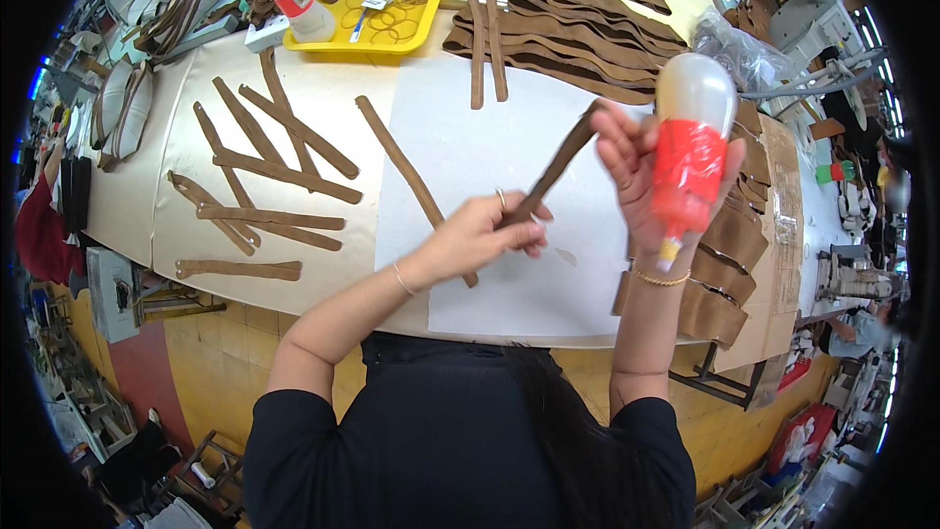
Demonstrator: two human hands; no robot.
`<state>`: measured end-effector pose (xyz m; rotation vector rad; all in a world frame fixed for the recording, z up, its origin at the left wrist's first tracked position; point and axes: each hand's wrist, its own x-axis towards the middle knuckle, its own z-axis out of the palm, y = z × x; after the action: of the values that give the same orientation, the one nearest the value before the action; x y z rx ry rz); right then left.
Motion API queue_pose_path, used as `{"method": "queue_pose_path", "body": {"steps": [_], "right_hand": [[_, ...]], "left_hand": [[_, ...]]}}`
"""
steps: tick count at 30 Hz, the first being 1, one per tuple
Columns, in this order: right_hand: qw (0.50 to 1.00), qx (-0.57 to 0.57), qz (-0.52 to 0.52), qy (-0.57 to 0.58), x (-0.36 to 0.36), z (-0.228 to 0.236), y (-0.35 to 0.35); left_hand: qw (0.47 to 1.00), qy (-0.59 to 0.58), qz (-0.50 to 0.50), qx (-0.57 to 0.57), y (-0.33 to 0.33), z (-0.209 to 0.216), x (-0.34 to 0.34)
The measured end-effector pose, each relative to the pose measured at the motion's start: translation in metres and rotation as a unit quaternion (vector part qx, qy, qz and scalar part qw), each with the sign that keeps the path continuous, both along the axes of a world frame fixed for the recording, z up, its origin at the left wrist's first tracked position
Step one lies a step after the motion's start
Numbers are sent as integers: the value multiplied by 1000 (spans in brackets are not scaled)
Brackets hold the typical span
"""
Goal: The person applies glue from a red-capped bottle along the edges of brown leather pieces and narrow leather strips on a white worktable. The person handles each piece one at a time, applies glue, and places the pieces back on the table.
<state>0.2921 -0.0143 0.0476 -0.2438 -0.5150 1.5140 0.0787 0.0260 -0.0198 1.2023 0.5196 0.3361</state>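
My left hand (490, 230) pinches the near end of a brown fabric strip (558, 165), raised over the white sheet (529, 284). The strip slants up to the fingertips of my right hand (636, 162); whether they grip it or only touch it, I cannot tell. That hand also holds a squeeze bottle (693, 152) with a red wrap, its yellow-and-white nozzle pointing down toward my wrist. Another brown strip (401, 157) lies on the sheet's left part and passes under my left hand. Two narrow strips (478, 39) lie side by side at the sheet's far edge.
Several loose brown strips (284, 171) are scattered on the left. A yellow tray (431, 15) at the back holds rubber bands and a white-capped jar (302, 8). Wavy brown bands (587, 29) lie at the far right; brown pieces (720, 279) overlap cardboard (774, 235) nearer me.
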Motion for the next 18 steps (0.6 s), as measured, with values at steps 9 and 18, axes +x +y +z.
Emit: {"method": "queue_pose_path", "body": {"steps": [9,18], "right_hand": [[983,-131,-119,-49,58,-45,48],[931,-263,-141,-208,60,-117,84]], "left_hand": [[965,26,-48,-255,-66,-46,7],[898,201,-172,-353,-65,-45,-10]]}}
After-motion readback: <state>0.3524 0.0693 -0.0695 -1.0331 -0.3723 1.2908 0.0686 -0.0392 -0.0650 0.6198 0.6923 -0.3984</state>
